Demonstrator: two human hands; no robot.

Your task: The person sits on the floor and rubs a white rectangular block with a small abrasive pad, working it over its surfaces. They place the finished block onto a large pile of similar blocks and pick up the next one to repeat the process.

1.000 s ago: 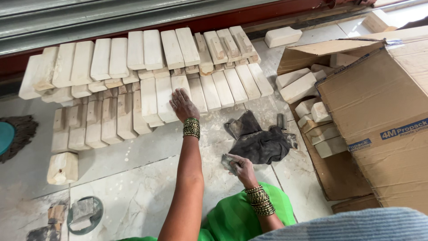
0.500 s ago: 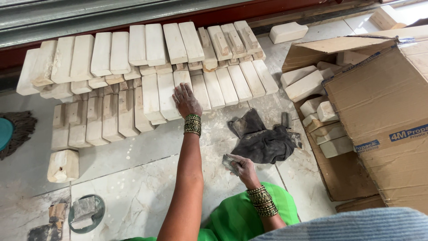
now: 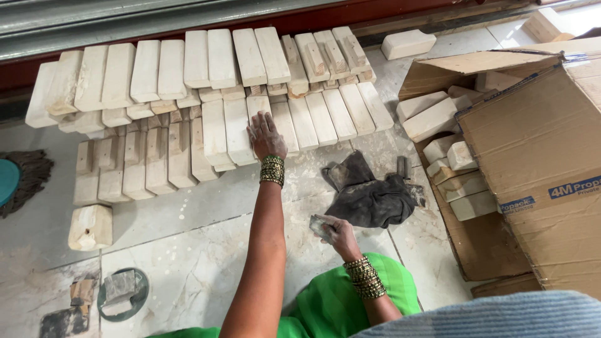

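Note:
My left hand (image 3: 265, 136) reaches forward and lies flat, fingers apart, on the near end of a pale wooden block (image 3: 258, 105) in the rows of wooden blocks (image 3: 188, 75) laid on the floor. It rests on the block without gripping it. My right hand (image 3: 338, 235) stays close to my lap, closed around a small grey sanding piece (image 3: 320, 226). Both wrists carry green and gold bangles. A green garment (image 3: 325, 300) covers my lap.
A dark crumpled rag (image 3: 369, 197) lies right of my hands. An open cardboard box (image 3: 532, 144) on the right holds more blocks. One loose block (image 3: 91, 226) and a round dish with scraps (image 3: 122, 293) lie at the left. A metal shutter (image 3: 125, 19) runs behind.
My left hand stays on the same block, and my right hand keeps the sanding piece. Only the view has shifted slightly.

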